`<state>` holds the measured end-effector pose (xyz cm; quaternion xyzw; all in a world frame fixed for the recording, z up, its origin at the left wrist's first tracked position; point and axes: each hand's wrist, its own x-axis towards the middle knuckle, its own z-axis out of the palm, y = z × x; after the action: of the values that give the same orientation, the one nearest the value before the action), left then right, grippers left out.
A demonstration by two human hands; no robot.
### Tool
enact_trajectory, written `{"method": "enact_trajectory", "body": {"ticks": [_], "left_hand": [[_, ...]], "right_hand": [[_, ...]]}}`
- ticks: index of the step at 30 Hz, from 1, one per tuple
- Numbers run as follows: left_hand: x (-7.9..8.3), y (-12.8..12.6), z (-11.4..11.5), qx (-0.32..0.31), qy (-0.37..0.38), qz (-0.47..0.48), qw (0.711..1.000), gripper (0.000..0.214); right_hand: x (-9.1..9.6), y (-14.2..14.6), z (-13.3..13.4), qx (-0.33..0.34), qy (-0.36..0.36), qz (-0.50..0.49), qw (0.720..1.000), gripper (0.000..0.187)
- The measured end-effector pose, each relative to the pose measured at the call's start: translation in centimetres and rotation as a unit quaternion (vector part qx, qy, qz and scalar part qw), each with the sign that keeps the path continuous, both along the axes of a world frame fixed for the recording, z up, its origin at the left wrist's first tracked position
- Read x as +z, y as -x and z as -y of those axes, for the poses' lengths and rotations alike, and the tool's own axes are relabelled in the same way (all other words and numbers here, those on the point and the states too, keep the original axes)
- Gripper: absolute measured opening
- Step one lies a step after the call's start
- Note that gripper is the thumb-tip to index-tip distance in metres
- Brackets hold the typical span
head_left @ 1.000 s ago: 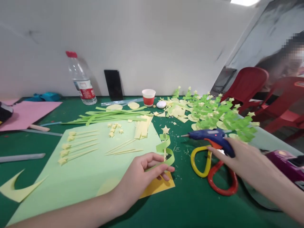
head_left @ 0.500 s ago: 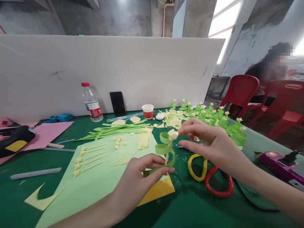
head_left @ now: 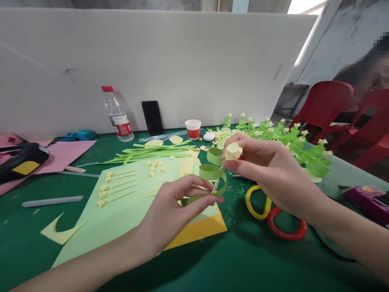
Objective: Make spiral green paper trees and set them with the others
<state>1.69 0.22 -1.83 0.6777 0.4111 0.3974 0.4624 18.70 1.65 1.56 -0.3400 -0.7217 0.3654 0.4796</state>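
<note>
Your left hand (head_left: pixel 170 211) pinches the spiralled green paper strip on its thin stick (head_left: pixel 212 178), stick tilting up-right to the pale yellow paper star (head_left: pixel 233 151) gripped by your right hand (head_left: pixel 270 170).

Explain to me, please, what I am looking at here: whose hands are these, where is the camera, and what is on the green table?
There is no machine here. The picture comes from one camera worn on a person's head, looking forward and down, so both bare hands belong to that person. The left hand holds the lower end of a curled green paper strip wound around a thin wooden stick. The fingers of the right hand pinch a small pale yellow folded paper star at the top of the stick. On the green table lie a light green paper sheet, scissors with yellow and red handles, a heap of finished green paper spirals, a clear plastic water bottle and a red paper cup. Another person sits at the far right, behind red chairs.
</note>
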Motion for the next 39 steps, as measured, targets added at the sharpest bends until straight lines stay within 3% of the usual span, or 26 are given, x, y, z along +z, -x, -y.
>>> {"method": "enact_trajectory", "body": {"ticks": [10,19,39], "left_hand": [[0.6,0.1,-0.2,0.028,0.005,-0.018,0.999,0.015],[1.6,0.0,-0.2,0.017,0.074,0.001,0.997,0.017],[1.5,0.4,-0.7,0.004,0.077,-0.044,0.996,0.022]], "right_hand": [[0.0,0.2,0.0,-0.031,0.02,0.02,0.999,0.013],[0.0,0.4,0.5,-0.014,0.043,0.023,0.999,0.014],[-0.1,0.4,0.7,-0.024,0.087,0.014,0.996,0.012]]}}
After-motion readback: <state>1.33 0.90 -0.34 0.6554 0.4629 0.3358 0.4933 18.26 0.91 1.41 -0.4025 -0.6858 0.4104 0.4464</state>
